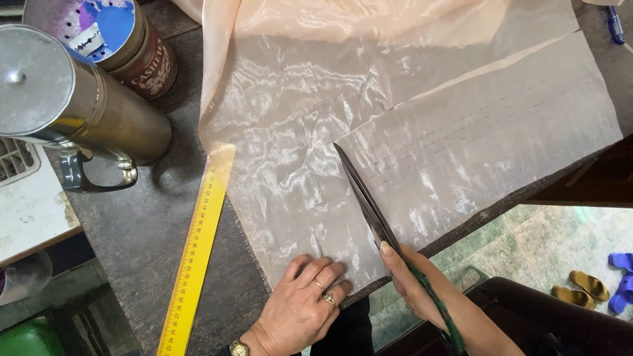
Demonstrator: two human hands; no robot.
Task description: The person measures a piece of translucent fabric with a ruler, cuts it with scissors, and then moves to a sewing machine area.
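Right hand grips green-handled scissors, blades pointing to 11 o'clock through sheer peach fabric. Left hand, fingers spread, presses the fabric flat; yellow ruler lies at its 10 o'clock.

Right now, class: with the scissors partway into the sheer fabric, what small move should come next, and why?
Probably close the scissors and slide them forward. The blades lie in a cut already opened from the near edge, the left hand presses the fabric flat beside it, and uncut cloth lies beyond the tips.
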